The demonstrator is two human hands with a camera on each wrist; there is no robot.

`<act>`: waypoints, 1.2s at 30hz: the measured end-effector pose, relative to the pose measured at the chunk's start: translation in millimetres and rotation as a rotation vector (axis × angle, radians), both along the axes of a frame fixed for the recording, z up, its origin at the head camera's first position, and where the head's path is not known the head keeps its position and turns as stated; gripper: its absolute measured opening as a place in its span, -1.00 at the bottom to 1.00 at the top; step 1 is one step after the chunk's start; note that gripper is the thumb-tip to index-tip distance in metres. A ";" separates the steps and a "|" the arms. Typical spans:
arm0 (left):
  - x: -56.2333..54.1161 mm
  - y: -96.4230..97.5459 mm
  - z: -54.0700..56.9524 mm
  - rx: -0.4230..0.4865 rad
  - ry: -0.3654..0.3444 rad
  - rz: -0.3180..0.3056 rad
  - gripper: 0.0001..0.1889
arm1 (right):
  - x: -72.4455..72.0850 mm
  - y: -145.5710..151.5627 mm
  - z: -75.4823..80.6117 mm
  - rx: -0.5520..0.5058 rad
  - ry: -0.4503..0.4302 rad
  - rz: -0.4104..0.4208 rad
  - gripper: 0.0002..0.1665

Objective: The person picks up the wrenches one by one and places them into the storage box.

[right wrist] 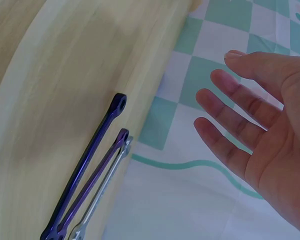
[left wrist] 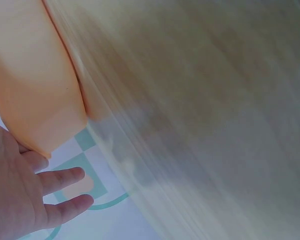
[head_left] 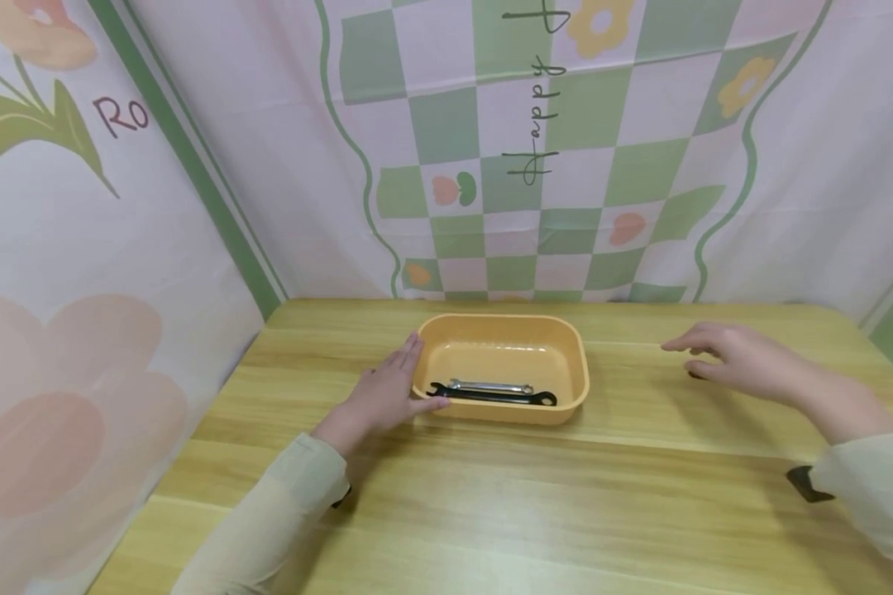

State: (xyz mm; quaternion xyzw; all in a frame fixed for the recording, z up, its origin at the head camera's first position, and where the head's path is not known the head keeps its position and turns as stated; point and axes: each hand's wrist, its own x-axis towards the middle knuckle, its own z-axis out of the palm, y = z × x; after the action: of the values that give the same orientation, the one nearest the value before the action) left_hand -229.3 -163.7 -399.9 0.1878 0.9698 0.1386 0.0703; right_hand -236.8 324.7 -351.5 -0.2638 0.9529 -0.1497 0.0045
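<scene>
A yellow plastic box (head_left: 512, 417) stands on the table, a silver wrench (head_left: 491, 386) and a black wrench (head_left: 491, 398) lying inside along its front wall. My left hand (head_left: 381, 397) rests against the box's left end, fingers along the side and thumb at the front rim. In the left wrist view its fingers look fairly straight beside the box wall. Off to the right, my right hand (head_left: 740, 359) hovers over the table, holding nothing. Beside it, the right wrist view shows a dark wrench (right wrist: 82, 167), a purple wrench (right wrist: 94, 180) and another silver wrench (right wrist: 101, 187), mostly hidden in the head view.
The wooden table (head_left: 565, 512) meets a patterned fabric backdrop (head_left: 513, 190) at its far edge. Another fabric panel (head_left: 67, 330) hangs along the left side. Below the right sleeve, a dark device (head_left: 809, 483) shows at the wrist.
</scene>
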 end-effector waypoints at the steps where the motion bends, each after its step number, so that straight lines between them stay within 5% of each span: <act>1: 0.0 0.0 -0.4 0.000 0.000 0.000 0.20 | 0.4 1.5 -0.5 0.005 -0.010 -0.006 -0.59; 36: -0.1 -0.2 -2.8 0.005 0.003 0.006 0.22 | -4.5 50.9 -30.3 -0.026 -0.116 -0.057 -0.53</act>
State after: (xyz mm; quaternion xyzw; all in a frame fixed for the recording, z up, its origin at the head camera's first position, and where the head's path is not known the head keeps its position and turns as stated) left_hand -229.4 -163.9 -402.7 0.1851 0.9702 0.1407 0.0679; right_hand -241.3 375.7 -381.8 -0.2274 0.9562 -0.1770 0.0519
